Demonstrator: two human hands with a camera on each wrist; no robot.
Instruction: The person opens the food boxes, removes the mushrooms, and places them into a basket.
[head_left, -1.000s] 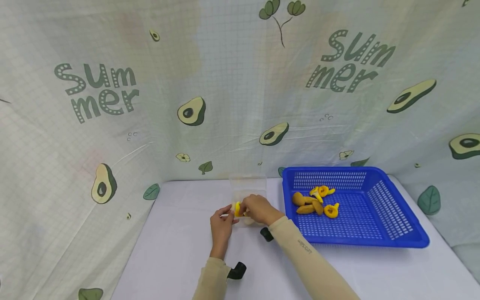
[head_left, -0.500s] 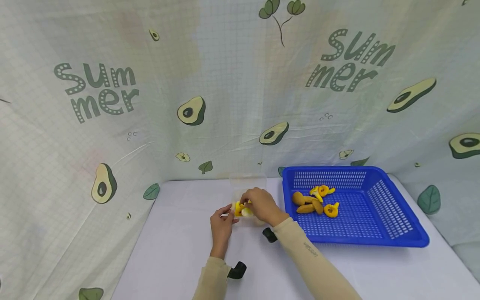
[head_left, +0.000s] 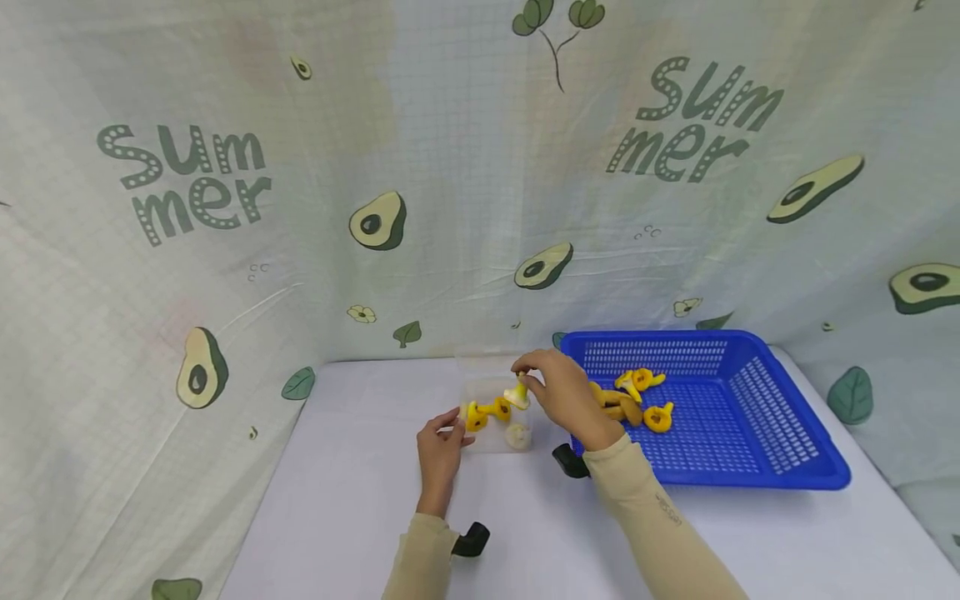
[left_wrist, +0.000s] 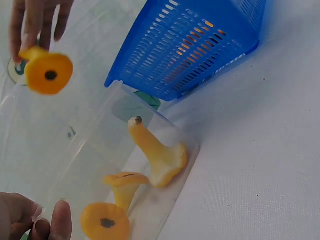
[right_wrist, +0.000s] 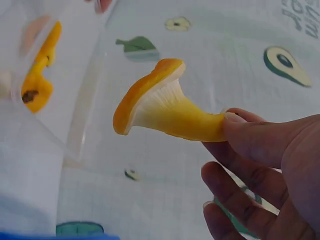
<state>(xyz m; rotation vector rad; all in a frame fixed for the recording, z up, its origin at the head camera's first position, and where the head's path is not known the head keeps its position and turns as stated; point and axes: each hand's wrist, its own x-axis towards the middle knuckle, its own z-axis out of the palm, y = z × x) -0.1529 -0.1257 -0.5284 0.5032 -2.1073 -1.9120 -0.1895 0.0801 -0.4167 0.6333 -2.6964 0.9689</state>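
A yellow mushroom (head_left: 518, 395) with a pale underside is pinched by its stem end between the thumb and fingers of my right hand (head_left: 562, 396), above the far right of a clear plastic box (head_left: 491, 447). In the right wrist view the mushroom (right_wrist: 165, 107) points its cap away from the hand. My left hand (head_left: 438, 454) pinches the box's left wall between thumb and fingers. Inside the box lie yellow mushrooms (head_left: 476, 417) and a paler one (head_left: 517, 436). The left wrist view shows one mushroom (left_wrist: 157, 155) leaning against the wall.
To the right stands a blue perforated basket (head_left: 738, 429), holding brown mushrooms (head_left: 619, 407) and several yellow ones (head_left: 658, 417). Black wrist cameras (head_left: 471, 540) stick out from both sleeves. A printed curtain (head_left: 450, 167) hangs behind the white table (head_left: 352, 467).
My right hand has risen from inside the box and moved right, bringing the yellow mushroom up with it. The left hand keeps its place at the box wall.
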